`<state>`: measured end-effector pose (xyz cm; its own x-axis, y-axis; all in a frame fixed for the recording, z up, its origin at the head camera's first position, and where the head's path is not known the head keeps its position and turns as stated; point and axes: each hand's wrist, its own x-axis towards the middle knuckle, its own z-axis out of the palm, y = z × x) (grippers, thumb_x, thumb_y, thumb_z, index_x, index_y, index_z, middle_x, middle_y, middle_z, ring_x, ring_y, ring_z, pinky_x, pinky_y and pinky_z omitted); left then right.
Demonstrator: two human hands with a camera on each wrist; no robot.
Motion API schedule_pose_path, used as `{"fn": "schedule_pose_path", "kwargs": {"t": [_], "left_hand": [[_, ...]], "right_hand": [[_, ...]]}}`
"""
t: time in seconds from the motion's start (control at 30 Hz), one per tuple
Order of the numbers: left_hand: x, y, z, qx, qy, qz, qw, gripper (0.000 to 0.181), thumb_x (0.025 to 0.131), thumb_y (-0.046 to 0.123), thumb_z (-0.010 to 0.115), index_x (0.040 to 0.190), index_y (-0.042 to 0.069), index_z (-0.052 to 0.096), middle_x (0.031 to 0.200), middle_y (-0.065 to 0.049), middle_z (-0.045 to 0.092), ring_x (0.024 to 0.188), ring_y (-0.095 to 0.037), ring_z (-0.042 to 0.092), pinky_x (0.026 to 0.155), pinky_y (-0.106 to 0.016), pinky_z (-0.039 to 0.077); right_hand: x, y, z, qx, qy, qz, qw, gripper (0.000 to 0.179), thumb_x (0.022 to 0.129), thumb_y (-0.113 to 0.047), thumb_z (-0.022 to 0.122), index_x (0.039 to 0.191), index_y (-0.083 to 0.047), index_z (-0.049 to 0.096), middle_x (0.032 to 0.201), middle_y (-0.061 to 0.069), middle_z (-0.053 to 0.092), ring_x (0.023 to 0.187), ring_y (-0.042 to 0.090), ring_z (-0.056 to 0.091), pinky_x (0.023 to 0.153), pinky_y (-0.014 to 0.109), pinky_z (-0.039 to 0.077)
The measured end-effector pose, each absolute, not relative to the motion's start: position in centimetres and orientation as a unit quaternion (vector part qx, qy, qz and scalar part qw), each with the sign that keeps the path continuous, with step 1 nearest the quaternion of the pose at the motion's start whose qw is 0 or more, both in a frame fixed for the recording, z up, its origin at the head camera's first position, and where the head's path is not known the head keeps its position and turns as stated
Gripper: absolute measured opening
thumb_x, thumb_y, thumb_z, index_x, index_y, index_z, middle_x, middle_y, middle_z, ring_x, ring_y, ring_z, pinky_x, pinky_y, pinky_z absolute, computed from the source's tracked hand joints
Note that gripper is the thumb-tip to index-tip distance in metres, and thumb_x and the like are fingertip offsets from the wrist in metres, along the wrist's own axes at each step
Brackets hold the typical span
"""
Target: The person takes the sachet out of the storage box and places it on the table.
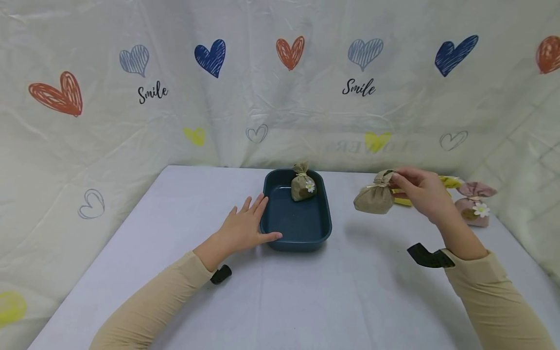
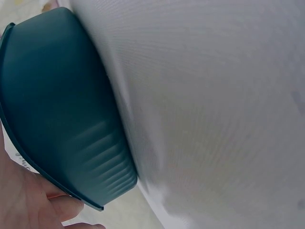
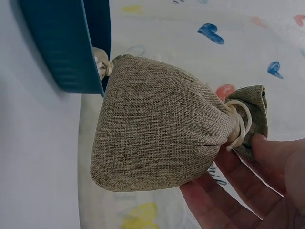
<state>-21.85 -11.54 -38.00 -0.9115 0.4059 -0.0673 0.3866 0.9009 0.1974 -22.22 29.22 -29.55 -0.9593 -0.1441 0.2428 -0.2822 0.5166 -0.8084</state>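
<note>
A dark teal plastic basin [image 1: 297, 223] stands on the table, with a brown cloth sachet [image 1: 302, 188] bearing a white flower at its far end. My left hand [image 1: 245, 226] rests on the basin's left rim with fingers spread; the left wrist view shows fingers [image 2: 66, 206] under that rim. Above the table to the right of the basin, my right hand [image 1: 422, 189] pinches a greyish-brown burlap sachet [image 1: 375, 195] by its gathered neck. In the right wrist view the sachet [image 3: 157, 124] has a cream cord tied round its neck.
At the table's right side lie a pink sachet [image 1: 474, 204] with a white flower and a yellow sachet [image 1: 450, 182], the latter partly hidden behind my right hand. A white curtain [image 1: 306, 107] printed with hearts hangs behind the white table [image 1: 297, 301].
</note>
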Motion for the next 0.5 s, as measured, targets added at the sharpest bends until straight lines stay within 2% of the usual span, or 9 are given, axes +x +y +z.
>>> {"fn": "schedule_pose_path", "kwargs": {"t": [0.5], "left_hand": [[-21.7, -11.5, -37.9, 0.201, 0.974, 0.09, 0.051, 0.111, 0.089, 0.08, 0.053, 0.166, 0.01, 0.014, 0.171, -0.007, 0.009, 0.155, -0.038, 0.012, 0.117, -0.066, 0.02]], "right_hand": [[-21.9, 31.2, -29.9, 0.082, -0.877, 0.469, 0.065, 0.045, 0.111, -0.018, 0.045, 0.139, 0.017, 0.05, 0.095, -0.031, 0.058, 0.087, -0.015, 0.06, 0.075, 0.015, 0.055]]}}
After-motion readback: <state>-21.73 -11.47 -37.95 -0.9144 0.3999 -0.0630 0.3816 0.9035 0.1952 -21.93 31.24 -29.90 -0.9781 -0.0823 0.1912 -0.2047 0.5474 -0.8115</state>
